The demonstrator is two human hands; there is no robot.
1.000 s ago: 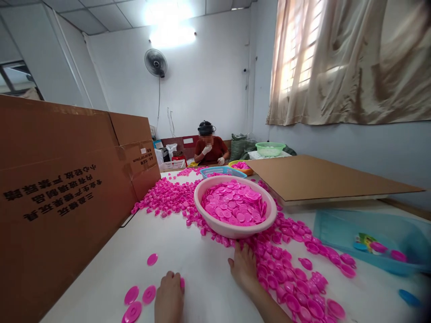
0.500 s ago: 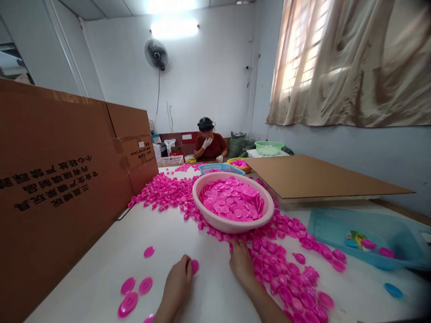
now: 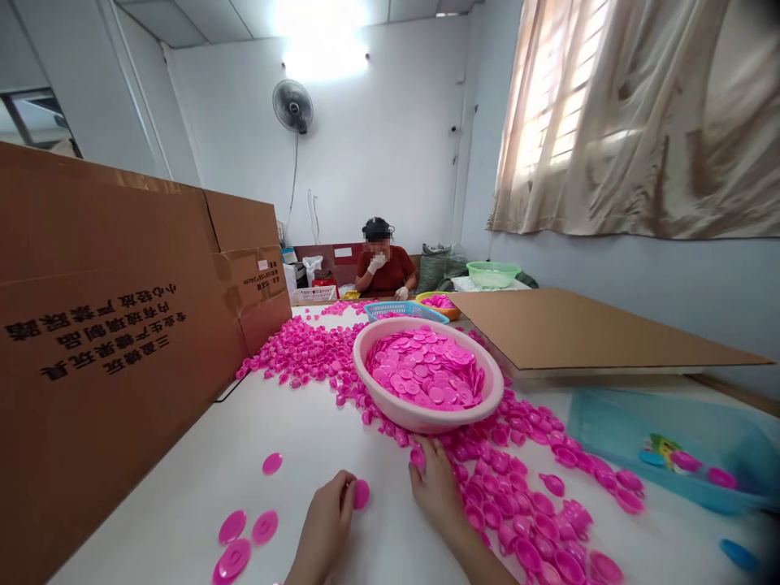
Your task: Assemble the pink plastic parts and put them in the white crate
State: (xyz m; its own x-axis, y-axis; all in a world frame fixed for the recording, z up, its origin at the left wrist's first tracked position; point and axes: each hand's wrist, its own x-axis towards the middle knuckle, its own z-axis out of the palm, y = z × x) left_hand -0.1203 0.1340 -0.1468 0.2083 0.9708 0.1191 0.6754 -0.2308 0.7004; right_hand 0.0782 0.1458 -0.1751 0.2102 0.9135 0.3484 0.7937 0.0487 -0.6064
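My left hand (image 3: 327, 517) is closed, with a small pink plastic saucer (image 3: 361, 494) pinched at its fingertips just above the white table. My right hand (image 3: 436, 486) has its fingers around a small pink toy cup (image 3: 418, 458), at the near edge of the pile. More pink cups (image 3: 536, 520) spread to the right of that hand. Beyond both hands stands a pale pink basin (image 3: 426, 418) heaped with flat pink discs (image 3: 420, 370). On the left, several loose saucers (image 3: 265, 527) lie flat on the table, two of them overlapping.
A large cardboard box (image 3: 122, 325) walls off the left side. At right are a cardboard sheet (image 3: 591, 329) and a translucent blue tray (image 3: 609, 439) holding a few pieces. A blue basket (image 3: 405, 311) sits behind the basin. A gloved person (image 3: 390, 272) sits at the far end.
My right hand has drawn a pink cup out from the pile edge, and it now shows between the fingers. The left hand keeps its saucer. The whole view has shifted slightly.
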